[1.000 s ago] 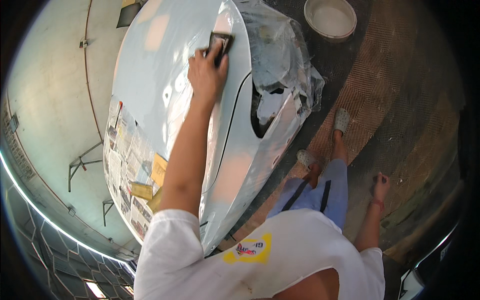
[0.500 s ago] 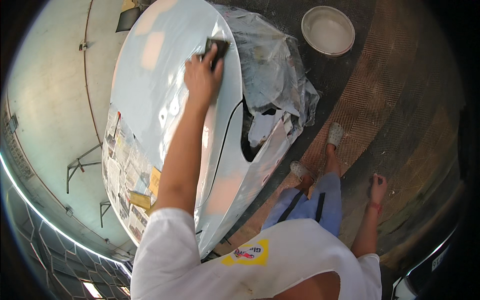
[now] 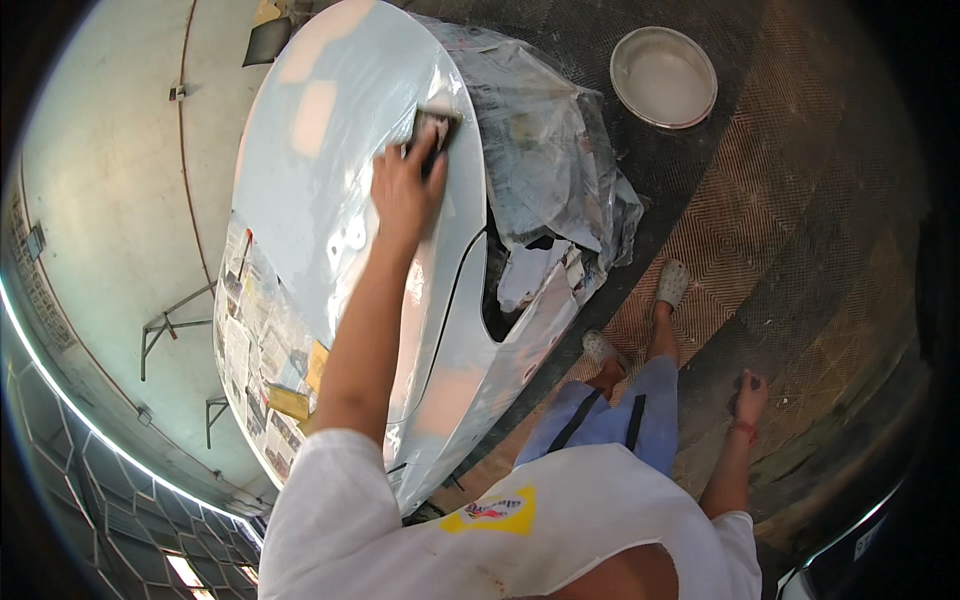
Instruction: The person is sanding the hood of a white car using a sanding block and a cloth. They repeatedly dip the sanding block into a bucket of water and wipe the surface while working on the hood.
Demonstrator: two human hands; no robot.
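Note:
My left hand (image 3: 402, 190) presses a dark piece of sandpaper (image 3: 450, 120) flat against the car hood (image 3: 275, 170), close to its right edge. Motion blurs the fingers and the sheet a little. The hood is pale grey-blue with pinkish patches, and its surface shines around my hand. At my right side, my right hand (image 3: 750, 402) hangs low over the floor with its fingers curled together. Something small and dark may sit at those fingertips, too small to name.
Crumpled plastic sheeting (image 3: 540, 130) covers the car's front, right of the hood. Newspaper (image 3: 265, 340) masks the left side, with a yellow block (image 3: 288, 402) lying on it. A round basin (image 3: 664, 78) of whitish liquid stands on the patterned floor (image 3: 740, 190).
My left hand has drawn the sandpaper slightly toward me along the hood's right edge. The whole view has shifted a little. My right hand still hangs at my side.

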